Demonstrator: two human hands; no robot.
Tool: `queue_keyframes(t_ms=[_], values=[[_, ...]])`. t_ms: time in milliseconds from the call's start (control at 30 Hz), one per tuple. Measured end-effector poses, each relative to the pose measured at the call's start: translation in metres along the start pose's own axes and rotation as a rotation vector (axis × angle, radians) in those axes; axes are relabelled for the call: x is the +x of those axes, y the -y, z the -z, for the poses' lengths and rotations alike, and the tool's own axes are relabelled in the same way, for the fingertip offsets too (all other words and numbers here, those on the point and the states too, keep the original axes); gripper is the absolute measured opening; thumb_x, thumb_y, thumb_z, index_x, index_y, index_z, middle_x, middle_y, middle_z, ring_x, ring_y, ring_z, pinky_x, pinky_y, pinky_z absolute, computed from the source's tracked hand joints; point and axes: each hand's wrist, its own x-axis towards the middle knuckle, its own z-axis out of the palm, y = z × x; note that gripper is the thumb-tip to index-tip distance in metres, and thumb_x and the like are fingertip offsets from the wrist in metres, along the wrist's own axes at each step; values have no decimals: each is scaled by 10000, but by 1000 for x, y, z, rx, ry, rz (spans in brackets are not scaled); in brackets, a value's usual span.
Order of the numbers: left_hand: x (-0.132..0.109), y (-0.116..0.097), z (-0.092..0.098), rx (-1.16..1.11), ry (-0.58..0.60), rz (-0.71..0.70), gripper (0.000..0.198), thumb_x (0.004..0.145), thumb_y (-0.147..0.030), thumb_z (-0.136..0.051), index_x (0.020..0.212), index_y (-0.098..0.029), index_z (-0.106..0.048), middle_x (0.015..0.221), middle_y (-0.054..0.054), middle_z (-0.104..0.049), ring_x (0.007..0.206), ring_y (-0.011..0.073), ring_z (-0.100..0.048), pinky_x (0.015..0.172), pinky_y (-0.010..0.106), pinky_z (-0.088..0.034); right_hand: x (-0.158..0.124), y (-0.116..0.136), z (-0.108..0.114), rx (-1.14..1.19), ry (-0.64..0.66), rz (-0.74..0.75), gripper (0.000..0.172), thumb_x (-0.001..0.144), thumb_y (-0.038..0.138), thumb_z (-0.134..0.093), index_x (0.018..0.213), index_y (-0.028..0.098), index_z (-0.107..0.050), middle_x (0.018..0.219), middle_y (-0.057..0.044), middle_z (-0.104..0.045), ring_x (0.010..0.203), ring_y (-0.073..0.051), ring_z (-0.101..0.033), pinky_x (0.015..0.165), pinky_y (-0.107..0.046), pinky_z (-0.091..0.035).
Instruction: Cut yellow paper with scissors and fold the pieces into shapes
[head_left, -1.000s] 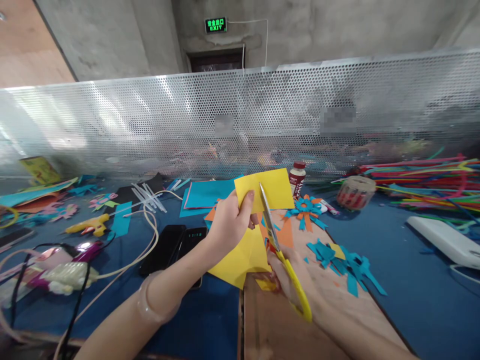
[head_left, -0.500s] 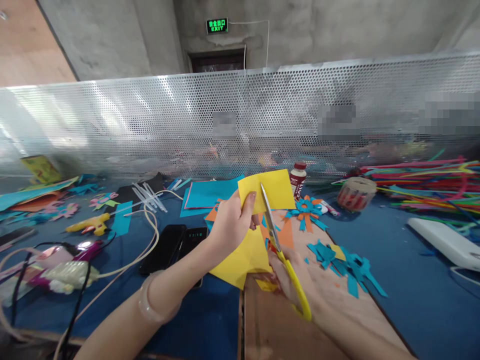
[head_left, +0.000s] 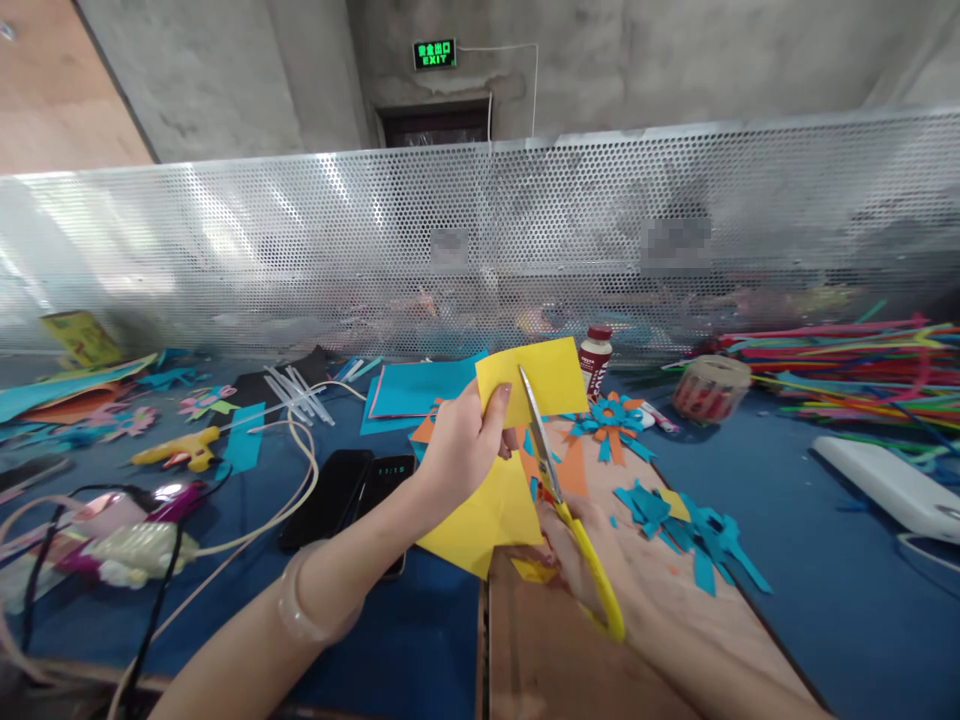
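Observation:
Between its thumb and fingers, my left hand (head_left: 466, 440) pinches a yellow piece of paper (head_left: 553, 375) by its lower left part, raised above the table. My right hand (head_left: 581, 550) grips scissors (head_left: 577, 535) with yellow handles; its fingers are partly hidden behind the handle. One blade lies in front of the yellow piece, its tip near the middle. Beneath my hands a larger yellow sheet (head_left: 487, 525) rests on the table, with orange paper (head_left: 568, 460) beside it. A blue and orange paper flower (head_left: 613, 425) lies just right of the raised piece.
Blue paper scraps (head_left: 705, 535) lie to the right, before a white device (head_left: 885, 485) and a tape roll (head_left: 712, 390). A small bottle (head_left: 596, 355) stands behind. Phones (head_left: 326, 500), a yellow glue gun (head_left: 180, 448) and loose cables (head_left: 307, 470) occupy the left. A perforated metal screen (head_left: 300, 250) borders the back.
Very little differs. The right end of the raised yellow paper has shifted slightly, and the scissors remain at nearly the same place on it.

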Motion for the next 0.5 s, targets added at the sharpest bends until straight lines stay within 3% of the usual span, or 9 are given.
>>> queue_keyframes(t_ms=[233, 500], values=[[-1, -1, 1, 5, 9, 9, 337, 920, -432, -286, 807, -175, -472, 531, 4, -613, 457, 120, -587, 448, 193, -435, -2, 11, 3, -57, -2, -22, 215, 669, 251, -468, 461, 199, -481, 335, 52, -366, 377, -94, -333, 389, -224, -216], [-1, -2, 1, -12, 10, 2, 341, 917, -444, -283, 803, -180, -466, 538, 1, -617, 444, 118, -578, 443, 196, -438, 3, -2, -3, -16, 13, 30, 234, 695, 243, -430, 478, 182, -496, 376, 37, -409, 396, -94, -359, 391, -216, -235]])
